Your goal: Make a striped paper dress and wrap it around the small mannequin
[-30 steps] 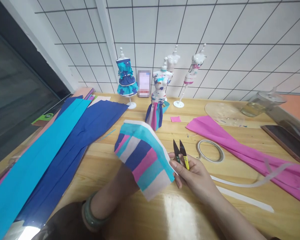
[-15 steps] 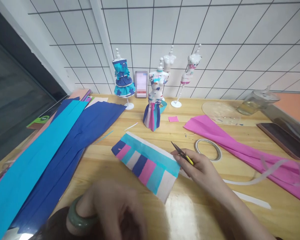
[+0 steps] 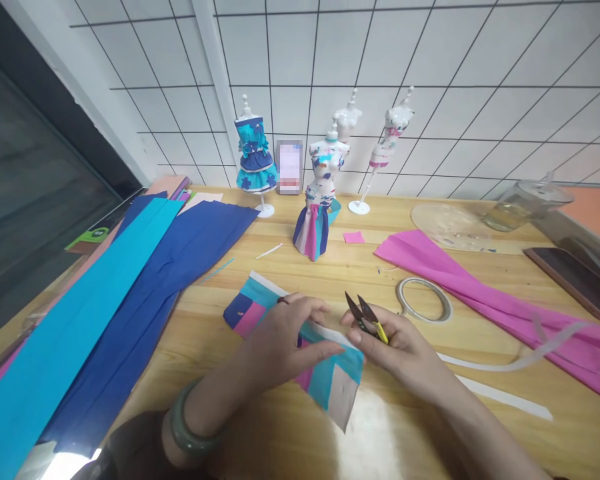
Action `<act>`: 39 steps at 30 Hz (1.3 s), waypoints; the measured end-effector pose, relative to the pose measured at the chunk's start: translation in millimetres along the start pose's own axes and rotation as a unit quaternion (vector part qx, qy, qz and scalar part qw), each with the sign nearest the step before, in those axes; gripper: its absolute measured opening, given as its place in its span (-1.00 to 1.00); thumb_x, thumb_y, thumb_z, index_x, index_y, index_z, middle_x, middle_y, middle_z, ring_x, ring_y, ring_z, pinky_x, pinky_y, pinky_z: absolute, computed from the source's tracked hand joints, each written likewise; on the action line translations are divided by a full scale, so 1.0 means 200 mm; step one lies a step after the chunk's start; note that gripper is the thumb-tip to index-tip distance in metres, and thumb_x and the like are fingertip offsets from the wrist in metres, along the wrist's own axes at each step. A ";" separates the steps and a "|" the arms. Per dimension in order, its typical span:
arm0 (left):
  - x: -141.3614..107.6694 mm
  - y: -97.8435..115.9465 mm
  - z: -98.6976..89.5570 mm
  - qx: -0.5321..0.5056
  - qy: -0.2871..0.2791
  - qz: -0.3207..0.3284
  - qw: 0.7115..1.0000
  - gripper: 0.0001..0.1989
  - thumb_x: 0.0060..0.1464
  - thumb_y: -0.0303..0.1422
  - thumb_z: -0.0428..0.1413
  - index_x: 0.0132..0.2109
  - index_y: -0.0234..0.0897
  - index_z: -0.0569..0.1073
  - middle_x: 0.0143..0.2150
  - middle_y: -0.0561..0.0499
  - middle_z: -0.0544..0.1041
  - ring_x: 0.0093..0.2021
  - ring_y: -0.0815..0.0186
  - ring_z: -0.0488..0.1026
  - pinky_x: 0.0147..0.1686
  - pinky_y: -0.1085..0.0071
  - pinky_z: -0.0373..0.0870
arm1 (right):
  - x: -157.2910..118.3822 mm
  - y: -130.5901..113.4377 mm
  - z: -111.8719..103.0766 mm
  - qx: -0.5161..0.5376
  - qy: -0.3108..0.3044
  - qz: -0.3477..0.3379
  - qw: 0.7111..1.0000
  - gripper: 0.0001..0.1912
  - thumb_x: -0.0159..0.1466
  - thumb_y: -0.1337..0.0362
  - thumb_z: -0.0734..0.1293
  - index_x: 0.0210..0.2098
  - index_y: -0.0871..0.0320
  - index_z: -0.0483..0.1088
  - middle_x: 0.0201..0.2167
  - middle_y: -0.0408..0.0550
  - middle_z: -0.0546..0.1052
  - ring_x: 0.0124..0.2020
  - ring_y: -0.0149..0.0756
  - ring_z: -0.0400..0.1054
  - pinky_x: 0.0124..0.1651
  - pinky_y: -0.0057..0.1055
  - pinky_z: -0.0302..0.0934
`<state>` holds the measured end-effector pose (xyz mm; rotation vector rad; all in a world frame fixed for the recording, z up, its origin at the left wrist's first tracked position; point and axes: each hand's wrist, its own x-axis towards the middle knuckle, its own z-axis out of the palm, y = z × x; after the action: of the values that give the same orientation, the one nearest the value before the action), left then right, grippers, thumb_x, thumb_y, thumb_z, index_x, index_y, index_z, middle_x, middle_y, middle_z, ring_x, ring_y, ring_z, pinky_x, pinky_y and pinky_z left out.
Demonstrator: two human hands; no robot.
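Head view: half-open left hand (image 3: 284, 333) over papery blue-pink-white striped strip (image 3: 325, 383), hold unclear; curled right hand (image 3: 395, 339) gripping black-and-yellow metal snips (image 3: 368, 311) beside strip; aim snips away.

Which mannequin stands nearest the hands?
The front-centre mannequin, in the striped skirt; the other three stand farther back, closer to the tiled wall.

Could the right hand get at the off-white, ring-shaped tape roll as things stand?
Probably yes: the tape roll lies flat just beyond the right hand, with nothing visible between. That hand holds black-bladed, yellow-gripped snips, though, which could hamper a grasp.
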<state>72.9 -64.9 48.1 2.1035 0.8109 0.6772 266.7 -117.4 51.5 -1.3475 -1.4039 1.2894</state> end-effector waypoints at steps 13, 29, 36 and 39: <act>0.01 -0.02 -0.04 -0.005 -0.099 0.049 0.994 -0.71 0.17 -0.27 0.02 -0.44 -0.24 0.52 -0.61 0.09 0.35 -0.48 0.38 0.26 -0.18 0.35 0.20 | 0.01 0.08 0.04 0.043 0.039 0.030 0.998 -0.68 0.23 -0.01 0.28 -0.23 0.12 0.40 -0.53 -0.17 0.36 -0.56 -0.43 0.15 -0.53 -0.49 0.05; 0.03 -0.05 -0.03 -0.370 0.043 -0.170 0.912 -0.72 -0.06 -0.21 0.20 -0.46 -0.37 0.38 -0.55 0.12 0.28 -0.52 0.50 0.18 -0.50 0.52 0.10 | -0.03 0.04 0.12 0.044 -0.027 0.052 0.997 -0.61 0.30 -0.05 0.14 -0.38 0.12 0.34 -0.45 -0.12 0.34 -0.41 -0.31 0.17 -0.35 -0.43 0.14; 0.03 -0.03 -0.01 -0.319 0.028 -0.145 0.936 -0.78 -0.04 -0.28 0.14 -0.46 -0.37 0.39 -0.53 0.09 0.32 -0.49 0.46 0.21 -0.47 0.50 0.14 | -0.03 0.04 0.14 0.081 -0.028 0.059 0.995 -0.59 0.29 -0.04 0.16 -0.18 0.12 0.45 -0.55 -0.14 0.34 -0.51 -0.33 0.17 -0.42 -0.43 0.16; 0.03 -0.03 0.01 -0.294 0.021 -0.134 0.946 -0.81 -0.01 -0.31 0.12 -0.45 -0.38 0.40 -0.49 0.06 0.36 -0.46 0.44 0.24 -0.44 0.49 0.18 | -0.03 0.05 0.13 0.056 -0.027 0.053 0.997 -0.61 0.30 -0.02 0.17 -0.17 0.11 0.46 -0.50 -0.12 0.38 -0.44 -0.30 0.22 -0.34 -0.41 0.20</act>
<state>75.9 -59.2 42.9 1.4167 0.7805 0.7098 244.5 -127.3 38.8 -1.3360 -1.2912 1.4616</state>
